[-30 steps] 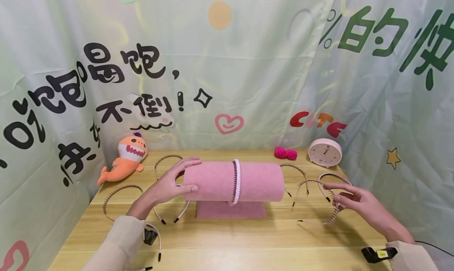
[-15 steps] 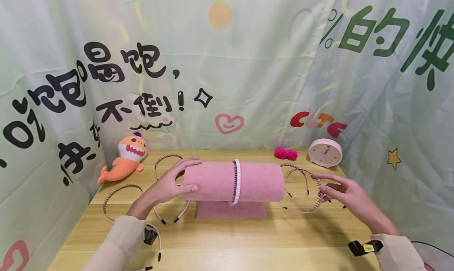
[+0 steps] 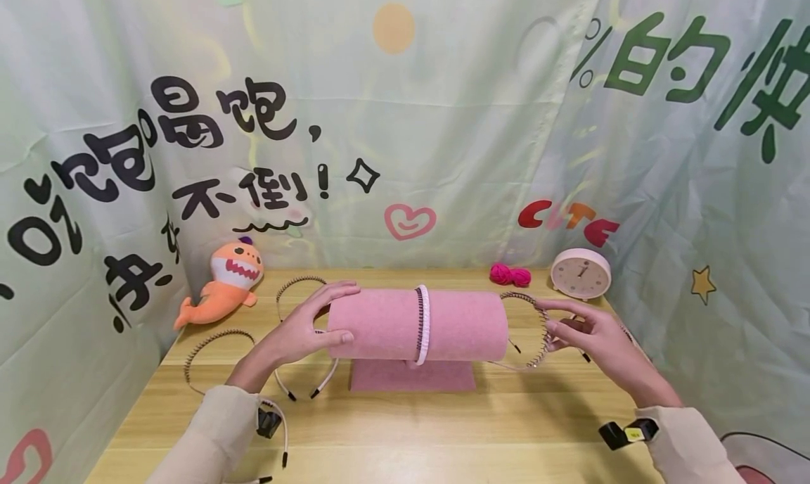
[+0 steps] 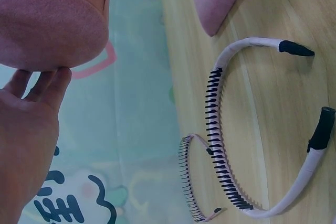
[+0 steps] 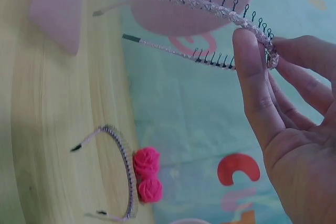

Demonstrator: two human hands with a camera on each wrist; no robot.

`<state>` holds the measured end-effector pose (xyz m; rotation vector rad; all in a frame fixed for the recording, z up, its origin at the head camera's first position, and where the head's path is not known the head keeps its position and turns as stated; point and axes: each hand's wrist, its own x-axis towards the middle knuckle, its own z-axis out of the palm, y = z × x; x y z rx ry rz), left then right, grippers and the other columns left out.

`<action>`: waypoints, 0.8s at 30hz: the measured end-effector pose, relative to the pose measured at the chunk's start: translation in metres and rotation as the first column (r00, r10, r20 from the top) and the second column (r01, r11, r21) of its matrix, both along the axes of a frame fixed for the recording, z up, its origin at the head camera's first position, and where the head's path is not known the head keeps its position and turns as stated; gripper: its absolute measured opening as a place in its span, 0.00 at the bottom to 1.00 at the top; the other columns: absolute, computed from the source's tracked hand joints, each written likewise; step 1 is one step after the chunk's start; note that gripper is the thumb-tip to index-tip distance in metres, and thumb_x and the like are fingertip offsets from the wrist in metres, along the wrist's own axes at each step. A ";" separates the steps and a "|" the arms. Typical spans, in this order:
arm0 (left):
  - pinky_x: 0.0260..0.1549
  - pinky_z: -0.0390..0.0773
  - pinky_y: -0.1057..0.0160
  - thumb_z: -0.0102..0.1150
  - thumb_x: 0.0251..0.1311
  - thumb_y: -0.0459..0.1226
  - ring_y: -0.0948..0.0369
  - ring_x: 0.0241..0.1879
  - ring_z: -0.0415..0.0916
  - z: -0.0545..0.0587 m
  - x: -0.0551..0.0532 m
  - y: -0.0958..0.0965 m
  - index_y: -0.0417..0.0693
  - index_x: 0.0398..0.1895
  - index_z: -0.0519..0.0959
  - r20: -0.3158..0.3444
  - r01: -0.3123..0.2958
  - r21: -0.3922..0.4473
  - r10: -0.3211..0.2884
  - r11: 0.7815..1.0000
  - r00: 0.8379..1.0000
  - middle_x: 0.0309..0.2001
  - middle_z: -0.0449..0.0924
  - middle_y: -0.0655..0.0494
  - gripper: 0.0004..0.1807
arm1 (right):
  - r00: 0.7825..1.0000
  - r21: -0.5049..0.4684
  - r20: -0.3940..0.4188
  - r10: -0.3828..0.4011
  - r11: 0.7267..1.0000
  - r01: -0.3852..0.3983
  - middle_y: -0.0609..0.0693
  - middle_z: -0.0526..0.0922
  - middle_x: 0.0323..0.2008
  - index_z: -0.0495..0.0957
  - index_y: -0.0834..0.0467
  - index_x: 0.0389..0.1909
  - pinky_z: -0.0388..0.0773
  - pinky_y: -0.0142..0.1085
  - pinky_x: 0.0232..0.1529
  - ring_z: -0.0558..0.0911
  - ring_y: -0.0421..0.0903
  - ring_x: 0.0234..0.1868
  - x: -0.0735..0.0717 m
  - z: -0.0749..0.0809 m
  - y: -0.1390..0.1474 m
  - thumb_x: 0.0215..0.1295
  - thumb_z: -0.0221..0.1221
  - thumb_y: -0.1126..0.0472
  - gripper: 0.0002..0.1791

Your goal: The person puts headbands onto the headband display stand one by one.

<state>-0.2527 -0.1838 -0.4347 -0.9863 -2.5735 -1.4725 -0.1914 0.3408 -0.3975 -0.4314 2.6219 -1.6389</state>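
Observation:
A pink plush roll stand (image 3: 373, 326) stands mid-table, with a white headband with dark teeth (image 3: 424, 322) around its middle. My left hand (image 3: 306, 329) grips the roll's left end, thumb in front and fingers behind at the top. In the left wrist view its fingertips (image 4: 63, 74) touch the roll's edge. My right hand (image 3: 598, 336) pinches a thin, glittery toothed headband (image 5: 210, 8) at the middle of its arc, between thumb and fingers. That headband is off the table beside the roll's right end, its tips pointing left; the roll partly hides it in the head view.
More toothed headbands lie about, one near the left wrist (image 4: 218, 129), one behind my left hand (image 3: 297, 280), one at the back right (image 5: 126, 161). Along the back sit an orange plush shark (image 3: 230, 283), a bright pink yarn bundle (image 3: 509, 274) and a round clock (image 3: 581, 273).
My right hand has moved left with the pinched headband, from the right part of the table to the roll's right end. My left hand and the roll have stayed put.

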 end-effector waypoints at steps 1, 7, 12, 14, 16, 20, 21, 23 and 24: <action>0.78 0.63 0.29 0.77 0.66 0.44 0.43 0.83 0.59 0.000 0.000 0.000 0.67 0.80 0.71 0.003 0.000 0.001 0.000 1.000 1.000 0.85 0.61 0.49 0.40 | 1.000 -0.004 0.004 0.006 1.000 -0.006 0.41 0.87 0.50 0.75 0.63 0.75 0.92 0.39 0.46 0.92 0.44 0.42 -0.001 0.000 -0.002 0.82 0.61 0.59 0.25; 0.78 0.62 0.29 0.77 0.66 0.44 0.42 0.83 0.59 0.000 0.001 -0.001 0.67 0.80 0.70 0.013 -0.002 0.003 0.002 1.000 1.000 0.85 0.60 0.46 0.41 | 0.999 -0.013 0.027 0.019 1.000 -0.019 0.35 0.87 0.57 0.75 0.61 0.75 0.92 0.40 0.47 0.93 0.46 0.42 -0.006 0.001 -0.014 0.83 0.61 0.58 0.26; 0.78 0.62 0.30 0.77 0.66 0.44 0.43 0.83 0.59 0.001 0.001 -0.001 0.67 0.80 0.70 0.014 0.000 0.004 0.000 1.000 1.000 0.85 0.61 0.48 0.40 | 0.998 -0.026 0.049 0.030 0.999 -0.029 0.33 0.87 0.59 0.75 0.59 0.76 0.91 0.41 0.49 0.93 0.48 0.42 -0.007 0.006 -0.026 0.82 0.62 0.56 0.27; 0.78 0.63 0.31 0.77 0.66 0.44 0.43 0.83 0.59 0.001 0.001 0.000 0.67 0.80 0.71 0.015 -0.003 0.003 0.003 1.000 1.000 0.85 0.61 0.49 0.40 | 0.998 -0.021 0.053 0.030 0.999 -0.029 0.34 0.87 0.58 0.75 0.58 0.76 0.90 0.40 0.48 0.93 0.49 0.42 -0.007 0.009 -0.030 0.82 0.63 0.55 0.27; 0.78 0.63 0.30 0.77 0.65 0.44 0.43 0.83 0.59 0.001 0.001 0.000 0.67 0.80 0.71 0.015 -0.006 0.001 0.006 1.000 1.000 0.85 0.61 0.48 0.41 | 0.998 -0.016 0.057 0.028 0.999 -0.028 0.36 0.86 0.59 0.76 0.57 0.76 0.89 0.38 0.46 0.93 0.49 0.43 -0.007 0.011 -0.034 0.82 0.63 0.55 0.27; 0.78 0.63 0.30 0.77 0.65 0.44 0.43 0.83 0.59 0.001 0.001 0.000 0.68 0.80 0.71 0.012 -0.010 -0.006 0.010 1.000 1.000 0.85 0.61 0.47 0.41 | 0.997 -0.012 0.066 0.034 0.999 -0.033 0.39 0.85 0.62 0.76 0.54 0.75 0.86 0.38 0.41 0.93 0.48 0.44 -0.008 0.013 -0.040 0.81 0.63 0.54 0.26; 0.78 0.63 0.30 0.77 0.65 0.45 0.43 0.83 0.59 0.001 0.001 0.000 0.68 0.80 0.71 0.011 -0.011 -0.007 0.011 1.000 1.000 0.85 0.61 0.48 0.41 | 0.997 -0.014 0.069 0.041 0.999 -0.040 0.40 0.85 0.62 0.76 0.54 0.75 0.86 0.38 0.41 0.94 0.48 0.45 -0.009 0.014 -0.042 0.81 0.63 0.54 0.26; 0.78 0.63 0.30 0.77 0.65 0.45 0.43 0.83 0.59 0.001 0.001 0.000 0.68 0.80 0.70 0.010 -0.011 -0.009 0.011 1.000 1.000 0.85 0.61 0.50 0.41 | 0.995 -0.032 0.079 0.054 0.998 -0.051 0.41 0.84 0.64 0.77 0.53 0.75 0.89 0.39 0.44 0.93 0.49 0.47 -0.011 0.014 -0.044 0.81 0.64 0.54 0.26; 0.78 0.63 0.30 0.77 0.65 0.45 0.43 0.83 0.59 0.001 0.001 0.000 0.68 0.80 0.71 0.011 -0.012 -0.009 0.012 1.000 1.000 0.85 0.61 0.51 0.41 | 0.994 -0.042 0.086 0.061 0.997 -0.058 0.42 0.84 0.65 0.77 0.53 0.75 0.90 0.41 0.46 0.93 0.48 0.48 -0.012 0.014 -0.045 0.81 0.64 0.54 0.26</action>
